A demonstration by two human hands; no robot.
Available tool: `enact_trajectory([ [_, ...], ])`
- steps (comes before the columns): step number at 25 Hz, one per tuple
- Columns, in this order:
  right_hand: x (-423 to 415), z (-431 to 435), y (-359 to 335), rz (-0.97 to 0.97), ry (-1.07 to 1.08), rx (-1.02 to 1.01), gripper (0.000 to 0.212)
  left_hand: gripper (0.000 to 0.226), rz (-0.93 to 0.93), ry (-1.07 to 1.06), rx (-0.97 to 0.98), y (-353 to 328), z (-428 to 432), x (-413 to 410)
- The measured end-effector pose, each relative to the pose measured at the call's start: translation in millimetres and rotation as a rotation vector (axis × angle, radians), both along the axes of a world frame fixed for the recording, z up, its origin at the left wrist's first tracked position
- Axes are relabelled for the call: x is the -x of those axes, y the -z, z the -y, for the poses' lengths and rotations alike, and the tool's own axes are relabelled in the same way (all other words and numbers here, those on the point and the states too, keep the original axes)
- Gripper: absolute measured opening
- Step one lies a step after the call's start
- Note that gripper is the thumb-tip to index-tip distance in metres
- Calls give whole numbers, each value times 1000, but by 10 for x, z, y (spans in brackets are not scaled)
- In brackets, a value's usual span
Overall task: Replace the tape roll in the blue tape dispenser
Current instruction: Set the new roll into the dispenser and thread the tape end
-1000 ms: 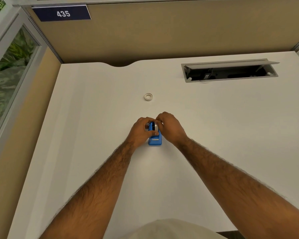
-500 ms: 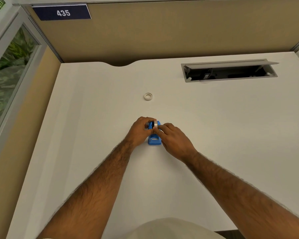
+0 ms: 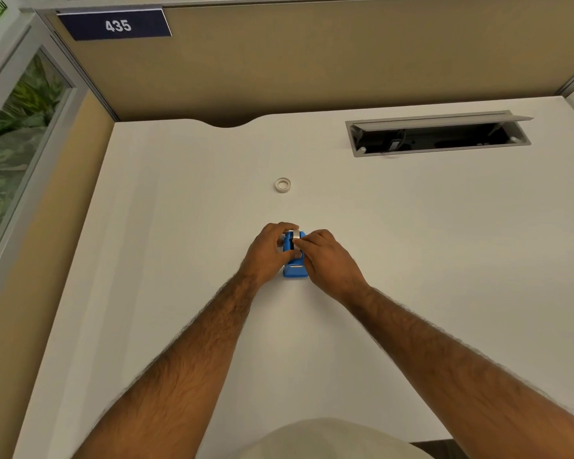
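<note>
The blue tape dispenser (image 3: 295, 267) stands mid-desk (image 3: 186, 260), its length running toward and away from the person. A spare tape roll (image 3: 282, 185) lies flat beyond it, well apart; an open cable hatch (image 3: 439, 132) sits far right. The left hand (image 3: 268, 253) is clamped on the dispenser's side. The right hand (image 3: 327, 260) pinches the roll (image 3: 298, 235) seated in it.

The blue tape dispenser (image 3: 295, 270) looks like smooth moulded plastic with a slight sheen; the tape roll (image 3: 299, 234) seated in it shows a pale, glossy band; the spare roll (image 3: 283, 185) is whitish and faintly shiny; the table (image 3: 411, 260) is a matt, smooth white laminate; the cable tray (image 3: 439, 120) looks like brushed grey metal; the partition (image 3: 345, 58) looks like tan woven cloth.
</note>
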State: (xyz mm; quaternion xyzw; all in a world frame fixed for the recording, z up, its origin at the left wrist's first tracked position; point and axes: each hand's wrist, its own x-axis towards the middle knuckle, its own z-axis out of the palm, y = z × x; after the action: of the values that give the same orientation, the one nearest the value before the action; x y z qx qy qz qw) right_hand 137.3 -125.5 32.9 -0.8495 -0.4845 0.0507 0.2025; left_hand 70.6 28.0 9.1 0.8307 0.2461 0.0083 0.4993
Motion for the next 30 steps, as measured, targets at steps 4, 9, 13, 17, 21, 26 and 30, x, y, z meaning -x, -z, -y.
enact_trajectory([
  [4,-56,-76,-18,3,41,3,21,54,16,-14,4,-15,3,-3],
  [9,-94,-172,1,-39,73,60,23,49,-12,-10,-17,16,-18,-2],
  [13,-140,-189,1,-90,105,74,27,54,-19,4,-40,55,-29,-4],
  [17,-114,-138,6,-22,95,84,28,52,-19,18,-63,48,-44,-15],
  [21,-15,-23,99,60,80,78,47,50,-11,27,-48,18,-48,-17],
  [26,67,133,169,157,-16,44,46,44,6,23,-52,29,-40,-14],
  [30,87,150,190,160,-38,40,40,43,-4,12,-51,26,-30,-18],
])
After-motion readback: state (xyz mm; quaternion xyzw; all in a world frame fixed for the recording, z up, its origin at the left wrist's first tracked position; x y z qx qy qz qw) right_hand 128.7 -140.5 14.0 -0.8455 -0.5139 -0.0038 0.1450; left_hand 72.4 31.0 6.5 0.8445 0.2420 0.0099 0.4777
